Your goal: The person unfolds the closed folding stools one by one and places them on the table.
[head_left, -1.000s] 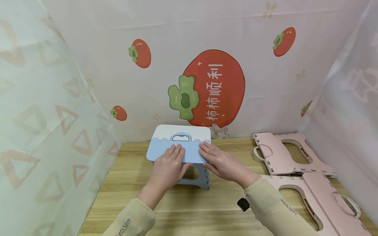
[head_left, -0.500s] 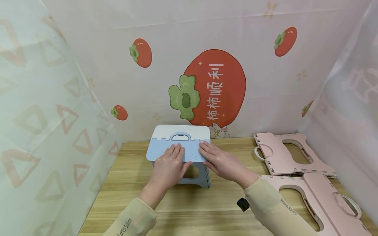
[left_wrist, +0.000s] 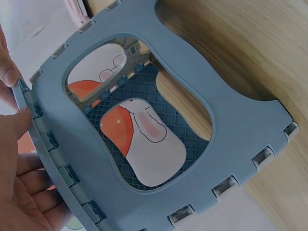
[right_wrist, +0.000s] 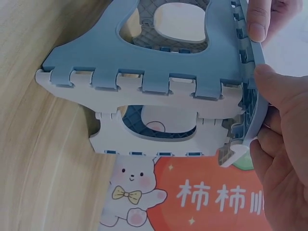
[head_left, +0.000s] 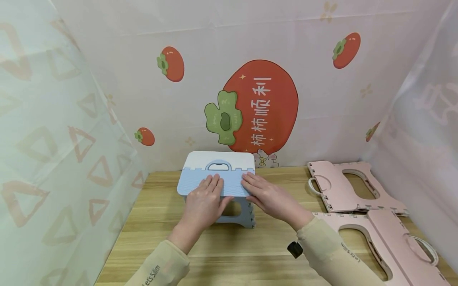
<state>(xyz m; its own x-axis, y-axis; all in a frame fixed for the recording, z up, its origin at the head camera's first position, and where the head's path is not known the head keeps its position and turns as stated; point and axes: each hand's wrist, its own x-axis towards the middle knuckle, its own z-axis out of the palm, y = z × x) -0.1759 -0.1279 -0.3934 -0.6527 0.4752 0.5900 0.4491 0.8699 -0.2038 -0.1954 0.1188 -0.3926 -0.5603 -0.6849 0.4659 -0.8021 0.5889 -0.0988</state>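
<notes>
A folding step stool (head_left: 211, 182) with a blue and white top stands unfolded on its legs near the table's back edge. My left hand (head_left: 205, 198) lies on the blue half of the seat, fingers straight and pointing away from me. On the right part of that half rests my right hand (head_left: 270, 194), its fingers also straight. Both thumbs sit along the near edge of the seat. In the left wrist view the blue leg panel (left_wrist: 192, 72) shows a large opening. White side panels (right_wrist: 159, 98) of the stool appear in the right wrist view, joined to the blue one.
Two pink folding stools lie folded flat on the right: one pink stool (head_left: 336, 182) at the back, another pink stool (head_left: 397, 242) nearer me. A printed curtain (head_left: 304, 131) hangs behind the wooden table (head_left: 161, 238). A black object (head_left: 295, 249) is by my right sleeve.
</notes>
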